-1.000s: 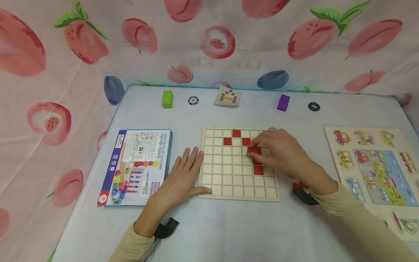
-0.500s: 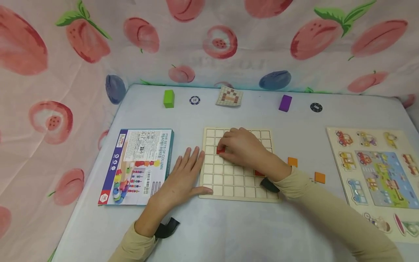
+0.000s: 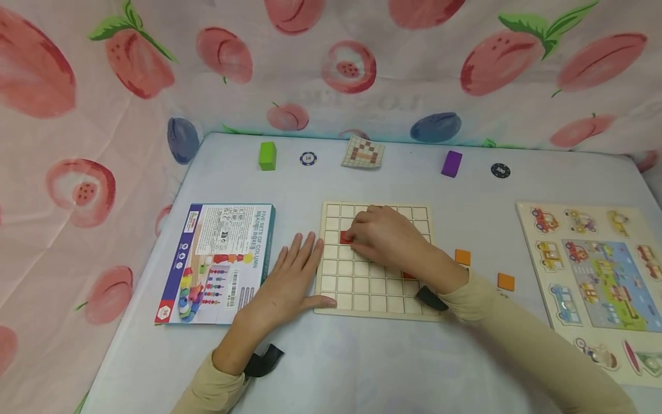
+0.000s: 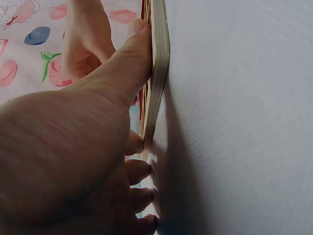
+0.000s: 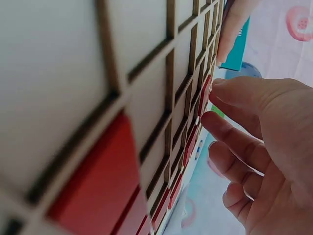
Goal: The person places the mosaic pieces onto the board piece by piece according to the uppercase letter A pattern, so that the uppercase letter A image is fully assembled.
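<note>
A square wooden grid board (image 3: pixel 362 287) lies on the table. My left hand (image 3: pixel 279 282) rests flat along its left edge with fingers spread, the thumb on the near left corner; in the left wrist view the fingertips touch the board's side. Above the board's upper left part is my right hand (image 3: pixel 388 236), with loosely bent fingers. Its thumb and index fingertips are apart, right by a red tile (image 3: pixel 345 237) seated in a cell. More red tiles (image 5: pixel 102 181) sit in cells beneath this hand, as the right wrist view shows; from the head view most are hidden.
Two orange tiles (image 3: pixel 505 281) lie right of the board. A boxed bead set (image 3: pixel 222 259) is at left, a vehicle puzzle board (image 3: pixel 538 276) at right. Along the back are a green block (image 3: pixel 267 156), a pattern card (image 3: pixel 364 152), a purple block (image 3: pixel 451 164) and two chips (image 3: pixel 500 170).
My right hand has moved left across the board from its right side to the red tile at the upper left. Its fingers have since drawn slightly right off that tile. The left hand stays put.
</note>
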`<act>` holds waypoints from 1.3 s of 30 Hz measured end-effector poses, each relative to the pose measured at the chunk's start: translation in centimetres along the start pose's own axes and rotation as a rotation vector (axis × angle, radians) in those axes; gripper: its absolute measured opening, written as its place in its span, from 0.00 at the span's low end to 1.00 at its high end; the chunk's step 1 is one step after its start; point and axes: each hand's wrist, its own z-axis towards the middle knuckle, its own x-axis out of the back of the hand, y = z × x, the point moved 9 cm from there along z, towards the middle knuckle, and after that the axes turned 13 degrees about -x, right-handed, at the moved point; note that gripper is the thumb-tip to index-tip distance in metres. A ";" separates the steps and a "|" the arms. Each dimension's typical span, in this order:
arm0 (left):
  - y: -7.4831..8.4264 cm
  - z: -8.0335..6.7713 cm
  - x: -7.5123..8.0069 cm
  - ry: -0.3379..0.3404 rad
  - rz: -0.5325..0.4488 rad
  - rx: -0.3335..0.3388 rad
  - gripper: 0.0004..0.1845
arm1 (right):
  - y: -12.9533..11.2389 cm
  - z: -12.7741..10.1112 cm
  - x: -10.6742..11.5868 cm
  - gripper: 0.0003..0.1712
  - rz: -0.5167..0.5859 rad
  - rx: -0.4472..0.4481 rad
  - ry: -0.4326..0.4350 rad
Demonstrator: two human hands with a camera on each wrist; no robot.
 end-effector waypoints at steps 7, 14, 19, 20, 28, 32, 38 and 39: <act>0.0 0.1 0.1 0.027 -0.009 -0.004 0.61 | 2.3 -3.3 1.3 0.09 0.053 -0.058 0.039; 0.1 0.2 -0.1 0.029 -0.014 -0.008 0.62 | 6.3 -8.7 2.6 0.10 0.051 -0.211 0.055; 0.3 0.3 -0.1 0.016 -0.013 -0.011 0.62 | 9.4 -13.1 3.2 0.11 0.048 -0.292 0.076; 0.3 0.3 -0.1 0.012 -0.011 -0.010 0.62 | 9.9 -13.8 3.2 0.12 0.041 -0.306 0.081; 0.0 0.3 0.0 0.003 0.006 -0.003 0.63 | 12.5 -17.8 4.0 0.14 -0.027 -0.347 0.154; 0.0 0.5 0.0 0.016 0.005 -0.012 0.63 | 13.2 -18.7 4.0 0.13 -0.061 -0.372 0.141; 0.1 0.2 -0.1 0.019 -0.005 -0.016 0.63 | 13.6 -19.4 3.3 0.13 -0.067 -0.374 0.063; 0.1 0.2 -0.1 0.018 -0.004 -0.016 0.63 | 13.6 -19.5 3.2 0.13 -0.074 -0.382 0.050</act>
